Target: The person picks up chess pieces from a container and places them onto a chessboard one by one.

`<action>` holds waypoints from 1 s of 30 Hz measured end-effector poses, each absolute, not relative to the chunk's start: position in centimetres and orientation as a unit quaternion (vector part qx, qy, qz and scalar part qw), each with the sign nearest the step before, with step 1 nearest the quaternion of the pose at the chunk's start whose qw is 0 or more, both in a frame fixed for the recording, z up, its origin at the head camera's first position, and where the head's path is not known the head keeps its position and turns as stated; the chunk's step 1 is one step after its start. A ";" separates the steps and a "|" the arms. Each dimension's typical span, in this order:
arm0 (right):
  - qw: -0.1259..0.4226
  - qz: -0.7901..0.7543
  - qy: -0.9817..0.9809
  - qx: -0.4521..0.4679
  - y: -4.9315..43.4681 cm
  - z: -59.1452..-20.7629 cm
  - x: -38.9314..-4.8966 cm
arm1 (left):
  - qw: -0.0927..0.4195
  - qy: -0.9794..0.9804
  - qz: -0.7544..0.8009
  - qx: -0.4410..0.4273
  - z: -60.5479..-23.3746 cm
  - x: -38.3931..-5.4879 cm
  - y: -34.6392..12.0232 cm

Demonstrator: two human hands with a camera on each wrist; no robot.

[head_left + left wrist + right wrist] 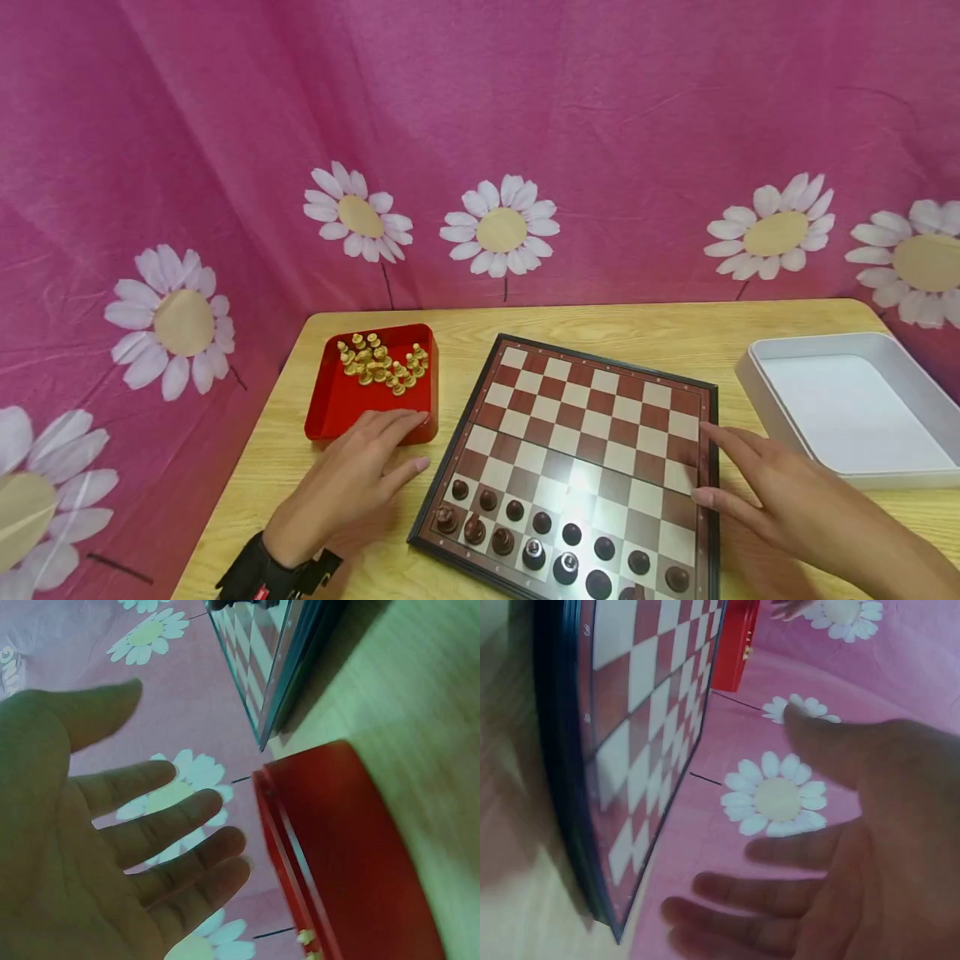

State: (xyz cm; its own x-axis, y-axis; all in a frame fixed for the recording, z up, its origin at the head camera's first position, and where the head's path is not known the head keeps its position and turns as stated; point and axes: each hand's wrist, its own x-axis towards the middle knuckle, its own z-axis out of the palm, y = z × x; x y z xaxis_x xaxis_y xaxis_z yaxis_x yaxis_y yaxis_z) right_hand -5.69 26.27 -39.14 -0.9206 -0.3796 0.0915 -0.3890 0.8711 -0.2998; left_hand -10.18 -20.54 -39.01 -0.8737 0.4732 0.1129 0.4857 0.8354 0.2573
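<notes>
A chessboard [577, 433] lies turned at an angle on the wooden table. Dark chess pieces [533, 553] stand in two rows on its near side. To its left, a red box [322, 408] holds gold chess pieces [375, 364] bunched toward its far side. My left hand [352, 471] hovers by the box's near edge, fingers extended and holding nothing; the left wrist view shows its bare palm [97, 847]. By the board's right edge is my right hand [787, 492], fingers loosely stretched and nothing in the palm [840, 885]. Whether it touches the board is unclear.
A white tray [772, 392] sits at the right of the table [360, 550], just beyond my right hand. Behind the table hangs a pink cloth [600, 125] printed with daisies, which also runs along the left side.
</notes>
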 end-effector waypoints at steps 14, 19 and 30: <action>-0.069 0.203 -0.969 0.124 28.0 -42.1 -6.2 | -0.122 -0.933 -0.273 -0.201 -41.4 -11.2 -20.6; -0.085 0.227 -0.962 0.126 28.5 -42.9 -6.2 | -0.144 -0.922 -0.304 -0.193 -41.8 -11.3 -20.7; -0.179 0.288 -0.936 0.098 28.6 -44.1 -6.6 | -0.233 -0.877 -0.386 -0.164 -42.5 -11.5 -20.6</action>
